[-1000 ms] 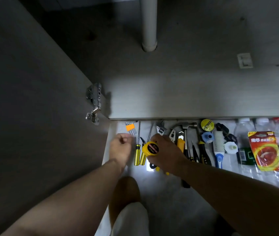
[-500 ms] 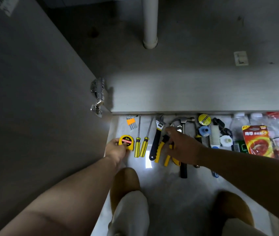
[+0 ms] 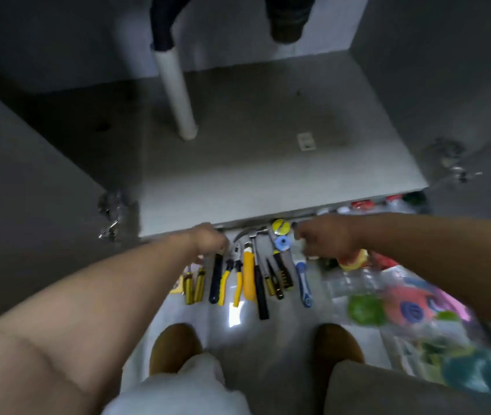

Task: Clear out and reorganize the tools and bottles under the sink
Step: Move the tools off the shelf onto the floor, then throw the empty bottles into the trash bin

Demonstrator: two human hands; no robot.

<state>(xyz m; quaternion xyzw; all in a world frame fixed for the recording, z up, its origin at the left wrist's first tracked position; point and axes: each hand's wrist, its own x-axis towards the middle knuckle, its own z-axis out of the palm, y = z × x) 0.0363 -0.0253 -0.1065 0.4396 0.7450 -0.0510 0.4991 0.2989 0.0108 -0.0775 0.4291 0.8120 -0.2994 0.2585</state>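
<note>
The frame is blurred by motion. A row of tools lies on the floor before the cabinet: screwdrivers (image 3: 194, 285), a dark-handled wrench (image 3: 215, 278), yellow pliers (image 3: 232, 280), a yellow knife (image 3: 248, 274), a hammer (image 3: 258, 283) and a blue-handled brush (image 3: 303, 284). My left hand (image 3: 208, 241) hovers curled over the tops of the screwdrivers and wrench. Curled too, my right hand (image 3: 326, 238) is beside a yellow roll (image 3: 280, 226) and a blue disc (image 3: 281, 243). Blur hides whether either hand holds anything. Plastic bottles (image 3: 355, 284) lie to the right.
The cabinet floor (image 3: 268, 169) is bare apart from a white drain pipe (image 3: 178, 97) and a small white tag (image 3: 306, 141). Door hinges (image 3: 109, 212) stick out at both front corners. Colourful packets (image 3: 412, 307) crowd the floor at right. My knees (image 3: 175, 345) are below.
The view has tilted up, showing more of the cabinet. My left hand moved right from the tape measure to the tool tops. My right hand left the pliers and moved right, near the rolls.
</note>
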